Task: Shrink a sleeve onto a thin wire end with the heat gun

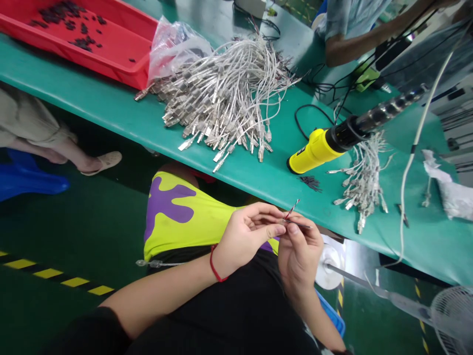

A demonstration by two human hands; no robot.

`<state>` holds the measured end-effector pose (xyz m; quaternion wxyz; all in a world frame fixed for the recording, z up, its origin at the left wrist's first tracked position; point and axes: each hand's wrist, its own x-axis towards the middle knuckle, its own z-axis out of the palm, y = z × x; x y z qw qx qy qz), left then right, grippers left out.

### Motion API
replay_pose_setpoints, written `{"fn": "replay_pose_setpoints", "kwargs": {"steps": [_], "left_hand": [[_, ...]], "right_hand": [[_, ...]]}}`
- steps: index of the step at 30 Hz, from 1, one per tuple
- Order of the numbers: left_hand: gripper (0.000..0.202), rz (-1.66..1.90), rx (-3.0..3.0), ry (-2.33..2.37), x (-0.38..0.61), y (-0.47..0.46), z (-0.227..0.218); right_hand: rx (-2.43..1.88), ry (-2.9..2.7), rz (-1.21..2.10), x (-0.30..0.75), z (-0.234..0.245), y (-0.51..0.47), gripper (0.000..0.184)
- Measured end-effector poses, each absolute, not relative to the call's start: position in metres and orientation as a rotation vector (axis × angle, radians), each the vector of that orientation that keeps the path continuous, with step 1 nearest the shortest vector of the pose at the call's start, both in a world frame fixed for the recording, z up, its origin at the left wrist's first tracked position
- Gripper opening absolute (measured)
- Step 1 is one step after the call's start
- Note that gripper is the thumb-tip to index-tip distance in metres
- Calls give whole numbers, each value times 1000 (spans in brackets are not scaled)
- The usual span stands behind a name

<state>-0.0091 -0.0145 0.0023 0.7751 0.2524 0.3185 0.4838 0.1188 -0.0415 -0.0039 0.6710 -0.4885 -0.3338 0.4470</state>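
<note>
While both pinch narrowly | left hand (247, 237) | right hand (300, 259) | thin twisted red-white wire (291, 209)

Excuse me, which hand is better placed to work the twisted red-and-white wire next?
Probably the left hand: its fingers meet at the base of the twisted wire; the right hand rests its fingers on a thin dark strand.
</note>
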Motion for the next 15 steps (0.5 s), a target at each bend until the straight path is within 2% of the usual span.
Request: {"fn": "replay_pose_setpoints", "kwargs": {"steps": [15], "left_hand": [[26,1070,559,690,-8,-16,3]], "right_hand": [[-1108,-740,998,118,-4,-42,14]]}}
